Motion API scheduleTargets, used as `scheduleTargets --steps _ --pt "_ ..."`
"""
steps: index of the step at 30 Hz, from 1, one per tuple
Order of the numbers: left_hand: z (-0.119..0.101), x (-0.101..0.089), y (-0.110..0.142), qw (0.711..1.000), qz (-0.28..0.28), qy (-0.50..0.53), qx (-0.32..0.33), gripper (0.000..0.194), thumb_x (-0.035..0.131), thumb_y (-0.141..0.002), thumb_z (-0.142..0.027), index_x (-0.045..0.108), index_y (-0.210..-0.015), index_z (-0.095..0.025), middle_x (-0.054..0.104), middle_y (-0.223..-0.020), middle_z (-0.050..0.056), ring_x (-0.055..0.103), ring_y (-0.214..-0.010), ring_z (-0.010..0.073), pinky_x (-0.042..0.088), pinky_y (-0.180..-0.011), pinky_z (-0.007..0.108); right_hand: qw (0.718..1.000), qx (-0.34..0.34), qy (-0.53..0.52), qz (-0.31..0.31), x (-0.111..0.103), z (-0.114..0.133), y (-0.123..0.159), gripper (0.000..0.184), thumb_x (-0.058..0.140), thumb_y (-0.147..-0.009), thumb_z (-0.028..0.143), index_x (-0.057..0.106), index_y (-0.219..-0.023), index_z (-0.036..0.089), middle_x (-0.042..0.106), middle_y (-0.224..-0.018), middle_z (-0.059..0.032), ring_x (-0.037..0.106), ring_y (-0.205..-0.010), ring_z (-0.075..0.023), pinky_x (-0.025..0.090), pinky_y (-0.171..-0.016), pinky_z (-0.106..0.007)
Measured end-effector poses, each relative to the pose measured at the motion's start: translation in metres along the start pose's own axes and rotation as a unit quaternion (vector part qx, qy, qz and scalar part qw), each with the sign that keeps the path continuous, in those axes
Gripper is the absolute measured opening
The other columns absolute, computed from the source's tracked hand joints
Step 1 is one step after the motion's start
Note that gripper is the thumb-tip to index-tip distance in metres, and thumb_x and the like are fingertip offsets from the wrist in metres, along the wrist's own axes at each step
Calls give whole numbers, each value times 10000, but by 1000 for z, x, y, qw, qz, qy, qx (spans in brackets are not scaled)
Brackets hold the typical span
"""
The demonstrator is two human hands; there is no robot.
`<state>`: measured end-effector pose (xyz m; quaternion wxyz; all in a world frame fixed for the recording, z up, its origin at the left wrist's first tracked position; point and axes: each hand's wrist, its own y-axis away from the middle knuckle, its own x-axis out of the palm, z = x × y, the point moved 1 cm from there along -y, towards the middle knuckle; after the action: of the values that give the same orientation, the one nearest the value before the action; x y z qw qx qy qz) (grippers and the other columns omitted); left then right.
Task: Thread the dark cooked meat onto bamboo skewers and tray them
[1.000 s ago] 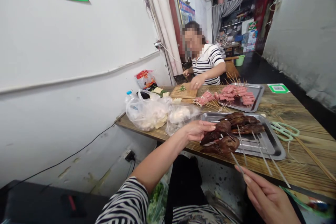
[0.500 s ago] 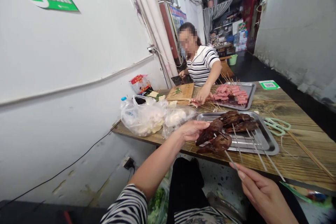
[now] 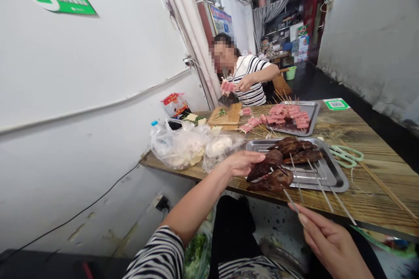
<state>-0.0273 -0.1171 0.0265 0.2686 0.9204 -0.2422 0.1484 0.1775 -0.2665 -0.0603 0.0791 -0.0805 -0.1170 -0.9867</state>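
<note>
My left hand (image 3: 244,162) grips the upper end of a dark brown piece of meat (image 3: 268,170), which looks like a split duck head. Its lower half hangs over the table's near edge. A pale skewer (image 3: 290,199) sticks out of that lower half, and my right hand (image 3: 327,233) pinches the skewer's free end between thumb and fingers. Just behind lies a metal tray (image 3: 338,183) bearing several similar dark pieces (image 3: 293,148) on skewers, whose bare ends jut over the near rim.
Green-handled scissors (image 3: 347,155) and loose bamboo sticks (image 3: 386,192) lie to the right. Plastic bags (image 3: 183,144) stand at the left. Across the table, a person (image 3: 253,76) holds skewered pink meat beside a cutting board (image 3: 225,115); another tray (image 3: 314,117) carries more.
Both my hands and the skewered meat have shifted slightly right. The person opposite has raised a pink meat skewer from the table towards their chest.
</note>
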Motion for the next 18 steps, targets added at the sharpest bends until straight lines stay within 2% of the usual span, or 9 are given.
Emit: scheduleTargets --steps 4,8,11,15,18 --pt "0 3 1 1000 9 -4 -4 325 852 -590 -206 713 -865 -105 716 -761 59 671 -648 151 570 -644 296 1000 -8 -4 -24 4 4 2 781 610 -788 596 528 -1336 46 250 -497 96 225 -464 -69 148 -448 -241" --pt "0 6 -1 1000 9 -18 -2 206 799 -675 -200 713 -842 -118 709 -760 63 665 -669 146 555 -687 298 998 -18 -14 -61 8 11 3 702 632 -777 577 598 -1266 74 222 -498 99 195 -459 -57 120 -447 -231" --pt "1 5 -4 1000 -5 -14 4 204 779 -704 -211 710 -873 -121 703 -788 61 656 -687 143 540 -702 297 998 -12 -22 -54 7 12 -1 701 661 -747 578 611 -1253 96 240 -491 98 210 -449 -55 122 -437 -221" --pt "-1 -2 1 996 -59 -10 64 296 712 -786 -313 675 -1025 -141 704 -931 91 660 -763 144 516 -707 271 998 -26 -32 -52 -3 15 -10 723 656 -742 596 587 -1266 102 275 -477 103 228 -434 -55 124 -431 -210" --pt "2 -12 15 987 -99 8 125 381 706 -791 -351 623 -1110 -160 676 -1084 128 670 -893 185 516 -805 333 996 -38 -4 -76 -14 24 -19 704 631 -746 618 593 -1225 104 302 -471 105 247 -426 -59 124 -428 -206"
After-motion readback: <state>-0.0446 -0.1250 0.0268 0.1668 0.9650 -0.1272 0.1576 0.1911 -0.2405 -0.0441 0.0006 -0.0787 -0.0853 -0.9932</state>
